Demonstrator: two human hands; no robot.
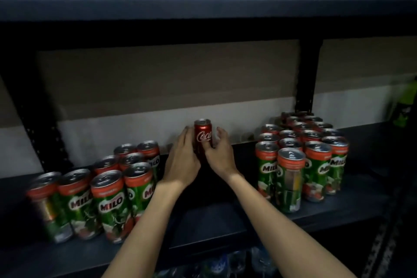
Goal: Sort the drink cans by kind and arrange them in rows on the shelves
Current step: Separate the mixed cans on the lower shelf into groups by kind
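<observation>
1. Both bare forearms rise from the bottom edge of the frame and converge at its centre.
2. Dark shelf [225, 221] spans the frame; green Milo cans stand in a left cluster [94, 192] and a right cluster [302, 160].
3. Left hand [182, 162], fingers nearly straight, lies flat against the left side of the red Coca-Cola can [203, 137].
4. Right hand [220, 153] curls round that can's right side, thumb across its front.
5. That can stands upright at centre frame, between the clusters.
</observation>
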